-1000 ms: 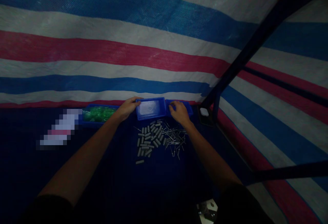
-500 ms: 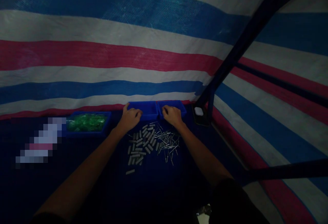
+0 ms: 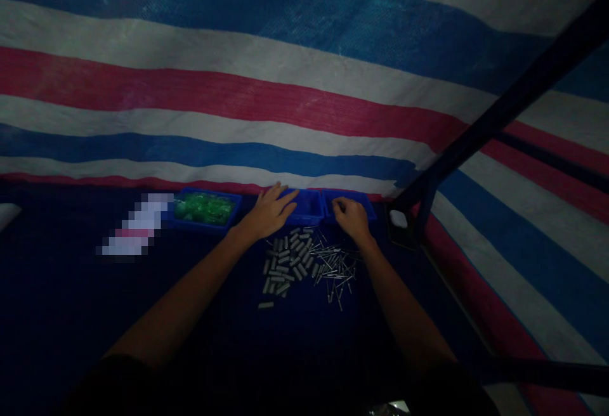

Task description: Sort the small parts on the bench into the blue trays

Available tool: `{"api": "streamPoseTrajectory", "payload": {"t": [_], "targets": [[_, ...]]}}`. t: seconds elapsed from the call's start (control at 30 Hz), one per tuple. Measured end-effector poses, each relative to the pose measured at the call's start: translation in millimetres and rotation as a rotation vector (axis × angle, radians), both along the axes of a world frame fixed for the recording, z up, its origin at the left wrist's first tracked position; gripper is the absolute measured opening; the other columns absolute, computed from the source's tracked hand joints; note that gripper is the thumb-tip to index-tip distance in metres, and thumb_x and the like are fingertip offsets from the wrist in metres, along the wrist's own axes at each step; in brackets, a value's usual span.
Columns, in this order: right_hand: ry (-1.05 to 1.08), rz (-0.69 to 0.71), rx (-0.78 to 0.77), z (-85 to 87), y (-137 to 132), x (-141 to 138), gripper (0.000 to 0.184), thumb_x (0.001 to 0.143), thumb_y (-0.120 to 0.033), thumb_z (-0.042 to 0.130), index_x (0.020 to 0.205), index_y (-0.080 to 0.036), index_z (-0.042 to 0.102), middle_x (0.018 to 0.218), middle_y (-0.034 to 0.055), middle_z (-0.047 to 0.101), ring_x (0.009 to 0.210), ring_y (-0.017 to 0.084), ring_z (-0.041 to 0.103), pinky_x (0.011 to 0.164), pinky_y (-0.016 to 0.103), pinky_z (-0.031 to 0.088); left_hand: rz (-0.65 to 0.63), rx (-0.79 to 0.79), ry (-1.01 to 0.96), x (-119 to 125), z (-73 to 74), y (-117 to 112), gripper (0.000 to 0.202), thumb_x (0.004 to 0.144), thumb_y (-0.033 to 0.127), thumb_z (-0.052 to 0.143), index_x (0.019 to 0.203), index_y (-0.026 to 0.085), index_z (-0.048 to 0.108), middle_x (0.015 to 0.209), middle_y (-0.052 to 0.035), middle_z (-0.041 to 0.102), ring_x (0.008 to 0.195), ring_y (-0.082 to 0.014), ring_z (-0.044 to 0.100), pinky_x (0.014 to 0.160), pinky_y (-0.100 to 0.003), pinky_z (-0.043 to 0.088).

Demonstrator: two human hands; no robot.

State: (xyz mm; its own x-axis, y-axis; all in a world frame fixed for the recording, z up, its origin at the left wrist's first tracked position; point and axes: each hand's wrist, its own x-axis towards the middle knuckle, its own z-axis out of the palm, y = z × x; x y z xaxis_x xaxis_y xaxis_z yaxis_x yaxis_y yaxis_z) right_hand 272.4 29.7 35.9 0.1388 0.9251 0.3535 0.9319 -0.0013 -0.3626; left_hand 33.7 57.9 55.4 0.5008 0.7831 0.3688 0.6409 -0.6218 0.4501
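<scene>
Dark bench (image 3: 228, 346), pixelated sheet (image 3: 136, 227) unreadable! Middle tray (image 3: 308, 208) and right tray (image 3: 368, 208) side by side; left hand's (image 3: 269, 214) grip splays bare by the first, right hand's (image 3: 353, 218) curls over the second, contents unclear; grey cylinders (image 3: 284, 262), slim pins (image 3: 337, 265) nearer.

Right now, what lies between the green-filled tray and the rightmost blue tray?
In the head view: the left hand and the middle blue tray.
</scene>
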Motion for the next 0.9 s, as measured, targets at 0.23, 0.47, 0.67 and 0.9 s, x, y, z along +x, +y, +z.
{"api": "streamPoseTrajectory", "payload": {"t": [0.23,0.47,0.67,0.9], "targets": [[0.355,0.01,0.393,11.7,-32,-28,0.026,0.081,-0.03,0.042,0.08,-0.017,0.064,0.08,0.0057,0.066,0.075,0.017,0.059,0.073,0.029,0.043,0.031,0.115,0.132,-140,35.6,28,0.058,0.071,0.054,0.051,0.122,0.025,0.048,0.13,-0.0076,0.044,0.128,-0.0317,0.025,0.104,-0.051,0.014],[0.716,0.12,0.22,12.7,-79,-81,0.021,0.08,-0.031,0.047,0.079,-0.019,0.064,0.075,0.0023,0.064,0.071,0.016,0.058,0.069,0.028,0.044,-0.008,-0.086,0.369,-167,3.7,32,0.087,0.039,0.054,0.072,0.118,0.024,0.052,0.123,-0.0163,0.049,0.118,-0.0409,0.037,0.095,-0.065,0.015],[0.951,0.26,0.094,8.1,-127,-118,0.032,0.08,-0.03,0.051,0.111,-0.022,0.051,0.083,0.0017,0.06,0.077,0.014,0.057,0.074,0.03,0.045,-0.033,-0.051,0.294,-123,39.0,-26,0.088,0.057,0.051,0.068,0.133,0.027,0.032,0.127,-0.0123,0.041,0.113,-0.0348,0.041,0.094,-0.052,0.034],[0.989,0.437,0.041,-7.7,-146,-99,0.098,0.066,-0.052,0.063,0.139,-0.026,0.002,0.132,0.0117,0.036,0.117,0.027,0.041,0.094,0.046,0.039,-0.436,-0.268,-0.349,-4,28.8,-108,0.094,0.063,0.05,0.066,0.139,0.025,0.016,0.14,-0.0123,0.023,0.126,-0.0346,0.026,0.101,-0.052,0.028]]}}
